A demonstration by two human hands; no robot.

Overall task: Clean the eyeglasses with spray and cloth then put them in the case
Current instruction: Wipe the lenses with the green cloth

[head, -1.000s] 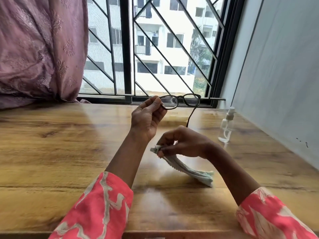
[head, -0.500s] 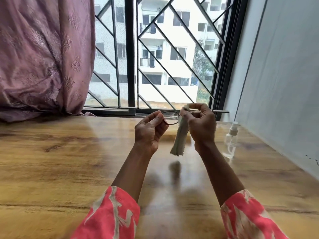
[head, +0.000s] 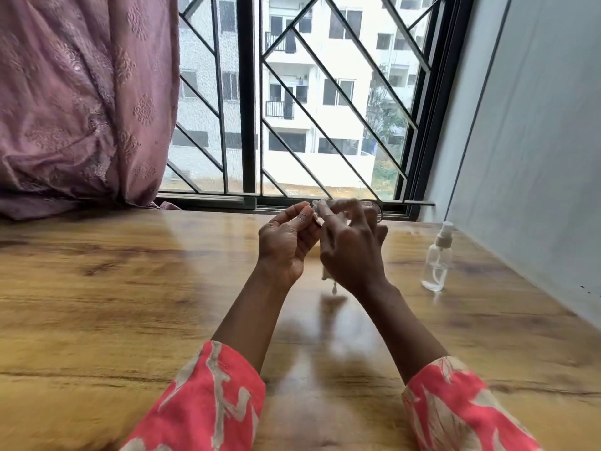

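While both hands meet just in front of the window sill:

Left hand: curled, thumb and forefinger pinching the left end of the thin dark-framed eyeglasses, raised clear of the glossy wooden table.

Right hand: curled round the pale folded cleaning cloth, pressing it against the frame near the left hand's pinch (lens itself hidden by blur and fingers).

Eyeglasses: long axis running left to right, parallel with the sill; only the right-hand rim peeking out past the right hand's knuckles.

Cloth: upper part bunched at the fingertips, tail dangling below the right hand, above the table.

Clear plastic spray bottle with white pump: upright on the table, right of the right hand, apart from it, untouched.

Deciding relation: wiping probably to travel along the frame's long axis, away from the left pinch toward the free right rim; right hand nearer that rim.

Case: not in view.
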